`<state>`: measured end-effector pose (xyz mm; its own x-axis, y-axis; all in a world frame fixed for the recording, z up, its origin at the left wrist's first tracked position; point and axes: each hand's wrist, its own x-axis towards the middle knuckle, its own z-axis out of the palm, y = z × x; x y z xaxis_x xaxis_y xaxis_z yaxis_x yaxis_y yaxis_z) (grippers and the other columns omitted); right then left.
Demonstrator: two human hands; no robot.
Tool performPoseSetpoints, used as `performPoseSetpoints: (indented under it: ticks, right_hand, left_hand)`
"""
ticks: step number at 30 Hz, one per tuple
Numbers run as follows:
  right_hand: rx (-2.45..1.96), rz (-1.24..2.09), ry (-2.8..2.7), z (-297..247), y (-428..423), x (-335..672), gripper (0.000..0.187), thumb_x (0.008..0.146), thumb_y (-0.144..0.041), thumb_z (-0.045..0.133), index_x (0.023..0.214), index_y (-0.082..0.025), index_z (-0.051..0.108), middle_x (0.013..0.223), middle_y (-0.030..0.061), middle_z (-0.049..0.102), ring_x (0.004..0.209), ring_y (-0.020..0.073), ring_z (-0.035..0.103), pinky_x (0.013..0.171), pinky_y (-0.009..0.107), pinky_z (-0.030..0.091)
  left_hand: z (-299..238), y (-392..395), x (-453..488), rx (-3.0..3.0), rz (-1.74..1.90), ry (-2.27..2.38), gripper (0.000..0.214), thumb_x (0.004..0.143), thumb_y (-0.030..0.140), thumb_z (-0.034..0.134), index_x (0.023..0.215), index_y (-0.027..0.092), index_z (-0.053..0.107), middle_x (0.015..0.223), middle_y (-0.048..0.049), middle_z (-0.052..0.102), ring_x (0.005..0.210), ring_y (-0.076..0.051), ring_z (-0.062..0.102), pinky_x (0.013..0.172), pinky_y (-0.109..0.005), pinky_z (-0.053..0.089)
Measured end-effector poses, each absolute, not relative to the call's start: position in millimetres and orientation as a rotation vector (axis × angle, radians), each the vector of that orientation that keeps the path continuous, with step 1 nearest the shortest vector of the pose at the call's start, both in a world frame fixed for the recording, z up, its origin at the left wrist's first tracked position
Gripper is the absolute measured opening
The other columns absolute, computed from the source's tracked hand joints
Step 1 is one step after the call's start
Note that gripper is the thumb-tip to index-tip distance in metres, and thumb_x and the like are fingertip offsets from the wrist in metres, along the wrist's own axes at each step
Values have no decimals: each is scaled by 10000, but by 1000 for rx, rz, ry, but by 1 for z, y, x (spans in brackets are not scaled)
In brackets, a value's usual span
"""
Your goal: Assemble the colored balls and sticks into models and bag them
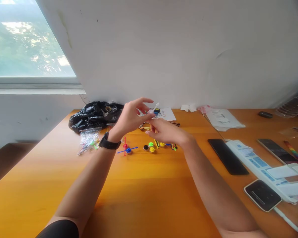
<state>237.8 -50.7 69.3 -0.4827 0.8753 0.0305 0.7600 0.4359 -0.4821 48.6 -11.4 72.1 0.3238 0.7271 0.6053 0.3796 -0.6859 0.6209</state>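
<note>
My left hand (136,114), with a black watch on its wrist, pinches a small white plastic piece (156,106) with a thin stick pointing up to the right. Against its thumb rest the fingers of my right hand (165,129); they are curled together, and whatever lies between them is hidden. On the table below sit a red stick piece (125,145) and a blue stick piece (128,150), each with a round hub, crossing each other. Beside them are small round pieces: a black one (146,147), a green one (151,144) and a yellow one (152,149).
A black plastic bag (95,114) and a clear bag of colourful parts (89,142) lie left. Thin coloured sticks (173,146) lie below my right wrist. Rightward are a black phone (227,156), a power strip (257,165), a white-rimmed device (262,195) and a white package (223,119).
</note>
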Motion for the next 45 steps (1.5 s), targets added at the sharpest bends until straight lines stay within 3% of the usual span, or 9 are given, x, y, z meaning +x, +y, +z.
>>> performPoseSetpoints:
  ticks: [9,13,16,19,21,30,35,41,45]
  right_hand:
    - [-1228,971,-2439,69,-64,218,180,976,-307,614,836,-216,544,720,4,611,543,145,517,518,295,314]
    - [-1082,708,-2332,85,-67,227,241,994,-252,538,773,-200,618,672,-9,558,585,132,472,566,297,308]
    - [-1176,357,-2141,94,-64,236,200,1004,-262,554,1071,-211,735,723,-4,619,632,150,511,625,304,346]
    - [-1363,173,-2098,92,-58,243,452,1001,-275,598,1451,-236,616,801,9,686,668,172,569,649,304,360]
    - [-1462,178,-2165,87,-54,245,486,1004,-287,609,1488,-243,591,815,17,699,694,186,599,650,301,359]
    - [-1280,547,-2387,77,-60,225,103,994,-288,588,1041,-219,648,891,34,682,708,183,583,620,300,364]
    - [-1201,428,-2288,86,-61,229,221,1018,-267,512,917,-195,695,735,15,617,666,165,522,638,307,348]
    - [-1363,99,-2071,92,-55,244,405,1019,-300,560,1404,-212,650,797,24,689,714,193,586,695,312,381]
    - [-1491,238,-2243,83,-51,244,399,1012,-307,606,1400,-235,660,828,33,709,737,203,629,673,299,375]
  left_hand:
    - [69,-12,51,2286,1275,997,197,860,276,789,1055,248,775,956,-11,798,830,-171,720,755,-319,554]
    - [68,-8,47,2302,1317,1079,178,867,260,755,1042,259,783,930,-6,790,820,-172,714,746,-322,551]
    - [70,-6,43,2284,1350,1093,179,878,277,747,1052,250,780,928,-14,789,822,-173,718,748,-323,560]
    - [72,-6,42,2236,1398,1096,210,882,317,765,1077,241,774,926,-26,788,836,-178,726,751,-325,573]
    - [72,-6,42,2206,1428,1100,214,887,328,763,1084,242,772,925,-29,786,838,-181,730,738,-326,576]
    - [73,-10,47,2195,1403,1059,216,879,301,766,1087,242,767,916,-25,786,808,-179,732,729,-334,581]
    - [73,-8,43,2210,1399,1090,212,878,286,758,1085,238,771,918,-29,788,822,-177,730,755,-333,583]
    - [73,-7,42,2204,1418,1075,238,876,325,784,1097,237,769,926,-38,787,847,-184,733,747,-328,581]
    - [72,-7,43,2189,1439,1076,206,879,314,766,1072,243,769,937,-34,785,843,-183,736,734,-329,585]
